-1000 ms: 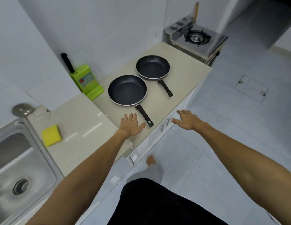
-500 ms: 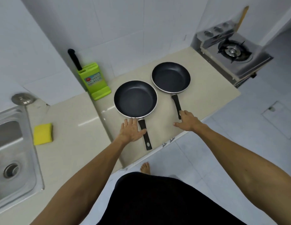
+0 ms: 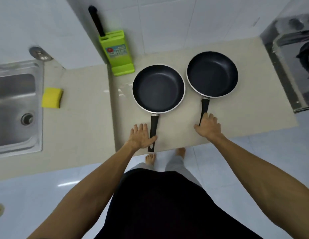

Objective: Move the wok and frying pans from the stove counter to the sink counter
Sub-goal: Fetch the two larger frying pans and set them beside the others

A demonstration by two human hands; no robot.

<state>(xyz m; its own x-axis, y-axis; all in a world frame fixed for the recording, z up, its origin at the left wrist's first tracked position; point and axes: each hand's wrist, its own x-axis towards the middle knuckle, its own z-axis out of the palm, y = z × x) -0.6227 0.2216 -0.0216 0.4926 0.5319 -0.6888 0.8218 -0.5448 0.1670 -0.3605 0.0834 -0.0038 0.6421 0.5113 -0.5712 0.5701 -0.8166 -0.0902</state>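
Observation:
Two black frying pans with pale rims sit side by side on the beige counter [image 3: 176,128], handles pointing toward me. The left pan [image 3: 158,88] has a black handle, and my left hand [image 3: 141,136] lies flat just left of it, fingers spread, thumb touching the handle near its end. The right pan [image 3: 212,74] is slightly farther back. My right hand [image 3: 208,125] rests over the end of its handle, fingers apart and not closed around it. No wok is visible.
A steel sink [image 3: 15,107] is set into the counter at far left, with a yellow sponge [image 3: 52,97] beside it. A green knife block [image 3: 116,52] with a black-handled knife stands against the tiled wall. A gas stove [image 3: 295,57] sits at far right.
I have stepped square to the counter. Both hands moved forward: the left now touches the left pan's handle, the right now covers the end of the right pan's handle.

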